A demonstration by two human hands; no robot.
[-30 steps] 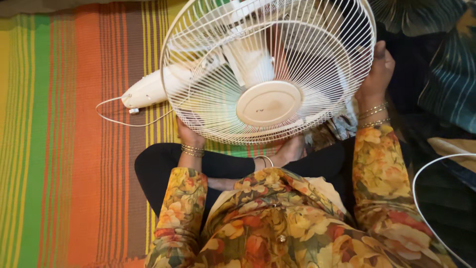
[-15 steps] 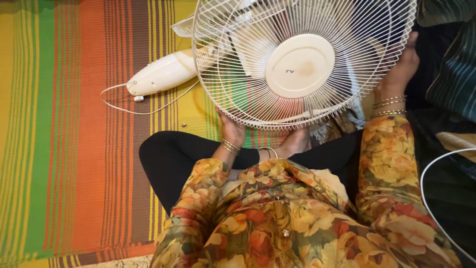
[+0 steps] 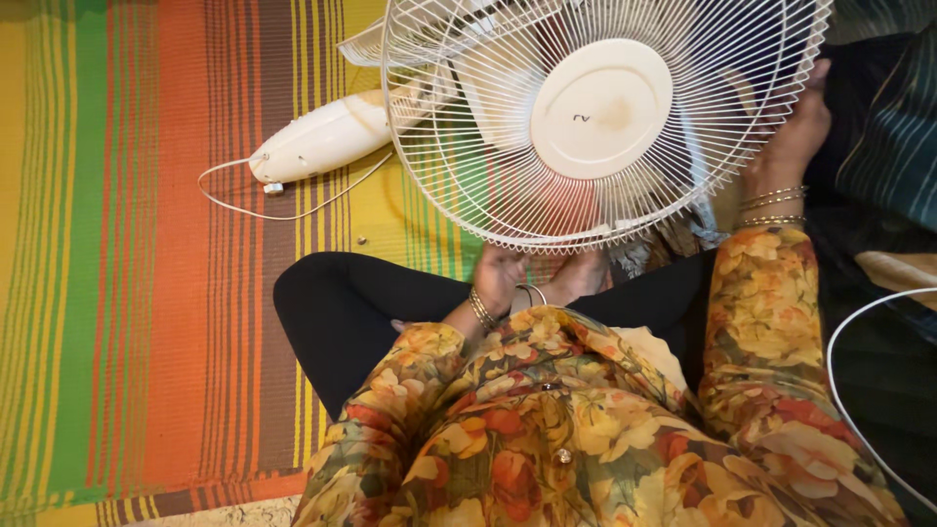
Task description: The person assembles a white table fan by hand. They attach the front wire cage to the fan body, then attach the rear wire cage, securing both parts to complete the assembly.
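A white wire fan guard (image 3: 468, 146) with a round cream centre cap (image 3: 600, 107) stands tilted in front of me, the fan blades visible behind its wires. My left hand (image 3: 498, 271) grips the guard's lower rim from below, just over my crossed legs. My right hand (image 3: 795, 137) holds the right rim, fingers partly hidden behind the wires. Both wrists wear thin bangles and floral sleeves.
The fan's white elongated body (image 3: 322, 146) lies on the striped mat (image 3: 146, 293) at the left, with a thin white cord (image 3: 244, 210) looped beside it. A small screw (image 3: 361, 239) lies on the mat. A white wire ring (image 3: 849, 342) curves over dark fabric at the right.
My left hand has slid to the right along the guard's lower rim. The fan guard has shifted up and to the right. My right hand stays on the right rim.
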